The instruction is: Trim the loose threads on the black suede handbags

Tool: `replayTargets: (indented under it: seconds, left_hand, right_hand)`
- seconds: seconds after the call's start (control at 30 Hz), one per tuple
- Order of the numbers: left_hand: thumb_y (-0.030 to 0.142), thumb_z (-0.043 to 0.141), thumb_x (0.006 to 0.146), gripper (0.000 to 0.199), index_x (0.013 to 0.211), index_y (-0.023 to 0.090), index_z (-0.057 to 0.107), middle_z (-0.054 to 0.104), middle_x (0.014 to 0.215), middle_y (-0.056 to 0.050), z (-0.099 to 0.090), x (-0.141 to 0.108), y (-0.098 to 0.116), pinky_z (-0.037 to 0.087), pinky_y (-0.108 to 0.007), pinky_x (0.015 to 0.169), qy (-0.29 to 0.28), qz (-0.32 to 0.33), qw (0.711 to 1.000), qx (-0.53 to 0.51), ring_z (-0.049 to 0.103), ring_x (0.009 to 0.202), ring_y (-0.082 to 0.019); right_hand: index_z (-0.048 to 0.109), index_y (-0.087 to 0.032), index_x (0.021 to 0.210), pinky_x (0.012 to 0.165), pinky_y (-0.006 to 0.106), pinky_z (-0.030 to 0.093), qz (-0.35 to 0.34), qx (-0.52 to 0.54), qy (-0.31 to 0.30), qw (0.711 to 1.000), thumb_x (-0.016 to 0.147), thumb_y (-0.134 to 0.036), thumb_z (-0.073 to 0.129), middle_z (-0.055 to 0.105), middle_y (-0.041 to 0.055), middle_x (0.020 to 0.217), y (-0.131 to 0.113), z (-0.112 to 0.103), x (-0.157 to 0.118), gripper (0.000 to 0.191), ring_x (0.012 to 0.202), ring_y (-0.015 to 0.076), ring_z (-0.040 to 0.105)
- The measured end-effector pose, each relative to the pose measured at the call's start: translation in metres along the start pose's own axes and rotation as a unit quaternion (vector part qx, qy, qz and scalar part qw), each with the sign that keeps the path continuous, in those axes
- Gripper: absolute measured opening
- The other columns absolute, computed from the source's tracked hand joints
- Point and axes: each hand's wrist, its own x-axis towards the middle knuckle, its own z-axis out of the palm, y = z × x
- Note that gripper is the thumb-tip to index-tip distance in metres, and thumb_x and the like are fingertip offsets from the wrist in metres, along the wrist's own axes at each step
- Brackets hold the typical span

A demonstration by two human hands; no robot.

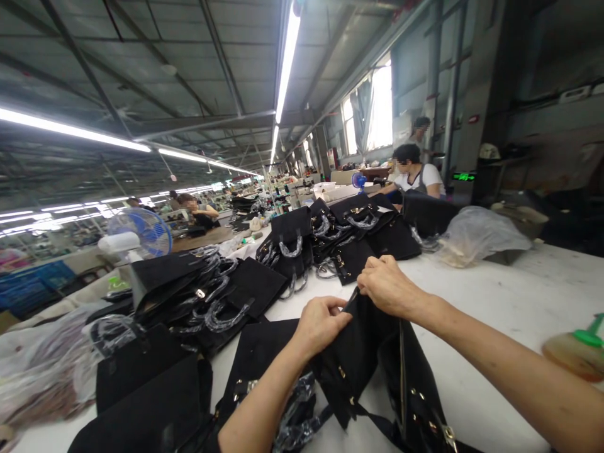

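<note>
A black handbag (pixel 358 352) with gold-coloured metal fittings stands tilted on the white table in front of me. My left hand (pixel 323 324) pinches its upper edge, thumb and fingers pressed together. Just to the right and a little higher, my right hand (pixel 384 286) is closed on the same edge. The bag's right side hangs apart, with a long seam or zip line and several gold fittings along it. Under my left forearm lies another black bag (pixel 264 346), its plastic-wrapped handles partly hidden.
Black handbags (pixel 255 283) with wrapped handles lie piled at left and beyond my hands. A clear plastic bag (pixel 481 236) sits at right, near a green-capped bottle (pixel 580 346). A blue fan (pixel 141 233) stands at left. A co-worker (pixel 418 173) sits behind the far pile.
</note>
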Motion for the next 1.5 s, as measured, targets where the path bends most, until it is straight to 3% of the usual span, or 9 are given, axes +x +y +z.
replayTargets:
  seconds: [0.33, 0.53, 0.67, 0.77, 0.87, 0.93, 1.03, 1.17, 1.5]
  left_hand:
    - [0.024, 0.062, 0.069, 0.039, 0.106, 0.017, 0.071, 0.051, 0.06, 0.003, -0.003, 0.009, -0.003, 0.026, -0.018, 0.047, -0.073, -0.026, 0.996, -0.049, 0.041, 0.051, -0.008]
    - [0.024, 0.065, 0.067, 0.037, 0.102, 0.016, 0.071, 0.05, 0.059, 0.004, -0.003, 0.009, -0.006, 0.026, -0.02, 0.047, -0.071, -0.045, 0.993, -0.084, 0.038, 0.05, -0.007]
    - [0.024, 0.064, 0.066, 0.035, 0.101, 0.016, 0.071, 0.052, 0.061, 0.004, -0.005, 0.01, -0.007, 0.028, -0.02, 0.049, -0.066, -0.05, 0.992, -0.093, 0.042, 0.052, -0.008]
    - [0.017, 0.062, 0.064, 0.028, 0.09, 0.015, 0.071, 0.062, 0.077, -0.001, -0.008, 0.013, -0.003, 0.04, -0.021, 0.064, -0.06, 0.003, 0.992, -0.108, 0.055, 0.072, -0.013]
    - [0.011, 0.058, 0.057, 0.024, 0.079, 0.014, 0.067, 0.065, 0.092, -0.003, -0.01, 0.018, 0.002, 0.043, -0.022, 0.075, -0.106, 0.027, 0.979, -0.171, 0.058, 0.089, -0.017]
    - [0.013, 0.057, 0.055, 0.025, 0.08, 0.015, 0.061, 0.064, 0.08, -0.001, -0.007, 0.026, 0.002, 0.042, -0.022, 0.062, -0.148, -0.02, 0.967, -0.205, 0.059, 0.073, -0.016]
    - [0.023, 0.064, 0.053, 0.022, 0.067, 0.016, 0.049, 0.053, 0.056, 0.004, 0.002, 0.044, -0.003, 0.03, -0.019, 0.049, -0.087, -0.054, 0.984, -0.148, 0.047, 0.051, -0.011]
    - [0.037, 0.066, 0.054, 0.029, 0.07, 0.016, 0.052, 0.051, 0.053, 0.005, 0.013, 0.059, -0.002, 0.027, -0.02, 0.048, -0.052, -0.039, 0.993, -0.093, 0.044, 0.05, -0.011]
    - [0.024, 0.057, 0.062, 0.011, 0.057, 0.017, 0.051, 0.048, 0.05, 0.004, 0.011, 0.037, 0.005, 0.027, -0.022, 0.049, 0.03, -0.041, 0.998, 0.022, 0.044, 0.053, -0.013]
  right_hand:
    - [0.062, -0.018, 0.068, 0.079, 0.04, 0.018, -0.013, -0.045, 0.042, 0.998, 0.079, -0.013, 0.054, 0.065, 0.004, 0.074, 0.0, 0.011, 0.003, 0.015, 0.087, 0.0199, 0.045]
    - [0.062, -0.017, 0.068, 0.08, 0.041, 0.019, -0.012, -0.054, 0.038, 0.998, 0.078, -0.011, 0.053, 0.066, 0.0054, 0.075, -0.005, 0.011, 0.006, 0.015, 0.087, 0.0204, 0.045]
    - [0.063, -0.016, 0.069, 0.082, 0.042, 0.019, -0.013, -0.038, 0.031, 0.999, 0.077, -0.01, 0.053, 0.066, 0.0073, 0.077, -0.007, 0.013, 0.008, 0.014, 0.089, 0.0213, 0.045]
    - [0.063, -0.015, 0.069, 0.081, 0.043, 0.02, -0.011, -0.037, 0.028, 0.999, 0.076, -0.008, 0.052, 0.066, 0.0091, 0.077, -0.008, 0.013, 0.009, 0.015, 0.089, 0.0221, 0.045]
    - [0.064, -0.013, 0.072, 0.08, 0.044, 0.022, -0.004, -0.054, 0.02, 0.998, 0.077, -0.008, 0.051, 0.066, 0.01, 0.079, -0.013, 0.006, 0.009, 0.015, 0.09, 0.0228, 0.045]
    - [0.064, -0.013, 0.076, 0.081, 0.043, 0.023, 0.0, -0.074, 0.012, 0.997, 0.078, -0.01, 0.051, 0.067, 0.0095, 0.08, -0.017, 0.002, 0.009, 0.014, 0.091, 0.023, 0.045]
    - [0.064, -0.015, 0.077, 0.082, 0.042, 0.026, -0.005, -0.097, -0.001, 0.995, 0.08, -0.015, 0.053, 0.067, 0.0068, 0.08, -0.02, 0.0, 0.013, 0.012, 0.093, 0.0223, 0.045]
    - [0.063, -0.017, 0.075, 0.084, 0.043, 0.028, 0.009, -0.112, -0.004, 0.994, 0.081, -0.018, 0.055, 0.068, 0.0052, 0.081, -0.019, 0.002, 0.015, 0.011, 0.092, 0.0221, 0.045]
    - [0.061, -0.016, 0.08, 0.085, 0.043, 0.025, -0.019, -0.089, 0.049, 0.995, 0.08, -0.016, 0.053, 0.064, 0.0059, 0.083, -0.033, -0.015, -0.01, 0.007, 0.094, 0.0228, 0.043]
